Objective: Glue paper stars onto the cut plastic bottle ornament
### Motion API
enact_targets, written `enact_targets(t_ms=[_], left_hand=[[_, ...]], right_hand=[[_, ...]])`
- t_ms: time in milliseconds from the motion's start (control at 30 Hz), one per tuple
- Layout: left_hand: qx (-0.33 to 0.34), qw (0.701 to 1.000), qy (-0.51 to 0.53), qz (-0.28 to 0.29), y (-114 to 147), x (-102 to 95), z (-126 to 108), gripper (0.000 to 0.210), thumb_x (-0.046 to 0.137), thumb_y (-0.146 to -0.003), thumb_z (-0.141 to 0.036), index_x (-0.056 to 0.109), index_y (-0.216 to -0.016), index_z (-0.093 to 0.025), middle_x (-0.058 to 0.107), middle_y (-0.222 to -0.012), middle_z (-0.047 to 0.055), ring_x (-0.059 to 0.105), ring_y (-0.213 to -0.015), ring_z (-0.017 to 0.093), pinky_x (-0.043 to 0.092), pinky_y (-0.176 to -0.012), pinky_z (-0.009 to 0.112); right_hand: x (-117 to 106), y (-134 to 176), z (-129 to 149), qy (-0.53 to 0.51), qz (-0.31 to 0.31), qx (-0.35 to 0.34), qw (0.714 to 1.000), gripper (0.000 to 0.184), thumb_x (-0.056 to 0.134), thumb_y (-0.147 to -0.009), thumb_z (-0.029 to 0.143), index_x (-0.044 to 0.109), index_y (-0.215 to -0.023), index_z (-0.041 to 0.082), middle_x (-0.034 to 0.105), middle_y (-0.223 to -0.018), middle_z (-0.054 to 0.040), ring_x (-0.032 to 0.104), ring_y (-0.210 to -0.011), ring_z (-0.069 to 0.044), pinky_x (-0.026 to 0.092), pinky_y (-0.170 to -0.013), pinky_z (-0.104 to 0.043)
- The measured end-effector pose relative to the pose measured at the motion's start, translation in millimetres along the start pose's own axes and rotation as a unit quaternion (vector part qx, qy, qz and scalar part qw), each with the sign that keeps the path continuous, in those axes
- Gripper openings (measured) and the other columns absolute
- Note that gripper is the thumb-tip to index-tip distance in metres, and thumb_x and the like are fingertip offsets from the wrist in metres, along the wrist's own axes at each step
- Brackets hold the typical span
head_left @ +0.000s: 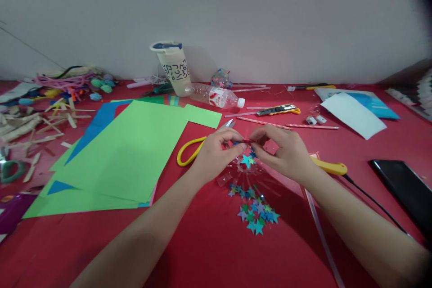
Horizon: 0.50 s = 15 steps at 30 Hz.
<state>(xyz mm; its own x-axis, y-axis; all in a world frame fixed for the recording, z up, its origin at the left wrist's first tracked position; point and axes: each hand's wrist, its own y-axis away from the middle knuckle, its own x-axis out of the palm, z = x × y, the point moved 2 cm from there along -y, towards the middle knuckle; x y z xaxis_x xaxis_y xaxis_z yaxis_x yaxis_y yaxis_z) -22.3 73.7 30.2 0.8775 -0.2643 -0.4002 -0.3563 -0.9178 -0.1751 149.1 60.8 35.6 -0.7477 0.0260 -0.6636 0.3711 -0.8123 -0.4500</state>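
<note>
My left hand (219, 153) and my right hand (285, 153) meet over the middle of the table, thumbs and forefingers closed. A small, thin dark red strip (248, 141) is pinched between them; its exact kind is too small to make out. Just beneath my fingers is a clear plastic piece (254, 172) with a ribbed, flower-like outline, and turquoise stars (248, 160) show on it. Closer to me lies a loose heap of blue, green and purple paper stars (258, 211). Yellow-handled scissors (189, 150) lie partly behind my left hand.
Green paper sheets (124, 153) cover the left side. At the back are a white cup (173, 69), a plastic bottle (216, 95) and a box cutter (278, 110). A yellow-handled corded tool (329, 165) lies beside my right forearm, a black phone (401, 189) farther right.
</note>
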Motion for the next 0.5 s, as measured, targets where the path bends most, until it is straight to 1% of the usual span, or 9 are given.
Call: enact_targets(t_ms=[367, 500], left_hand=[[-0.003, 1.0, 0.004, 0.006, -0.6, -1.0, 0.4, 0.006, 0.061, -0.08, -0.023, 0.066, -0.083, -0.02, 0.065, -0.089, 0.003, 0.059, -0.085, 0.016, 0.046, -0.08, 0.032], [0.0, 1.0, 0.005, -0.001, -0.2, -1.2, 0.5, 0.007, 0.059, -0.08, -0.021, 0.064, -0.084, -0.02, 0.065, -0.088, 0.002, 0.06, -0.085, 0.015, 0.046, -0.08, 0.031]], right_hand=[[-0.1, -0.5, -2.2, 0.004, -0.008, -0.002, 1.0, 0.007, 0.055, -0.078, 0.016, 0.058, -0.083, 0.02, 0.063, -0.072, 0.0021, 0.058, -0.061, -0.01, 0.045, -0.06, -0.024], [-0.3, -0.7, -2.8, 0.007, -0.009, 0.002, 1.0, 0.007, 0.055, -0.078, 0.016, 0.058, -0.082, 0.02, 0.063, -0.07, 0.0023, 0.058, -0.061, -0.01, 0.044, -0.06, -0.023]])
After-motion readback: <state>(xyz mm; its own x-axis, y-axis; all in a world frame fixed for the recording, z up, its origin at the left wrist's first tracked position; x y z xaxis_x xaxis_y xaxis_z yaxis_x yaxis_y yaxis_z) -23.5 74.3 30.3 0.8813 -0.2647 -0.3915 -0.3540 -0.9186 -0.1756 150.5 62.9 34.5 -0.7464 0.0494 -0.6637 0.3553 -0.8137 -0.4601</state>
